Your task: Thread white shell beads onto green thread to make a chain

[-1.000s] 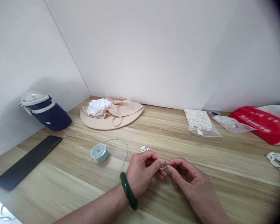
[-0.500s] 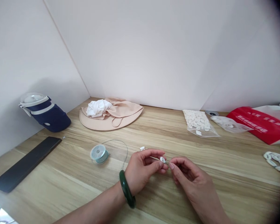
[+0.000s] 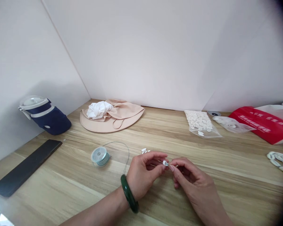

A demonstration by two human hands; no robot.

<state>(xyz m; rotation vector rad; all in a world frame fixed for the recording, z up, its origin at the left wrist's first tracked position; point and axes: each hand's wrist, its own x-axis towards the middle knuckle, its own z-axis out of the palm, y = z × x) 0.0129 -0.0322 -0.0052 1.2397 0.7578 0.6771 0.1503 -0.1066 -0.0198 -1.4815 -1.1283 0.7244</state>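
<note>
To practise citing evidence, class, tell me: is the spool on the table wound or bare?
Wound: pale blue-green thread wraps the spool, and a loose strand curves from it toward the left hand.

Glossy green bangle (image 3: pixel 129 193); wood-grain tbl (image 3: pixel 85 163)

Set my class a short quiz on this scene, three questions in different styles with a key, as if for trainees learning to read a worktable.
1. Multiple choice: what does the left hand hold between its fingertips?
a) the spool
b) a small white bead
c) the bottle

2. True or false: the white cloth lies on the hat.

3. Fill in the missing word: the green bangle is worn on the person's ____ wrist.

Key: 1. b; 2. true; 3. left
</note>
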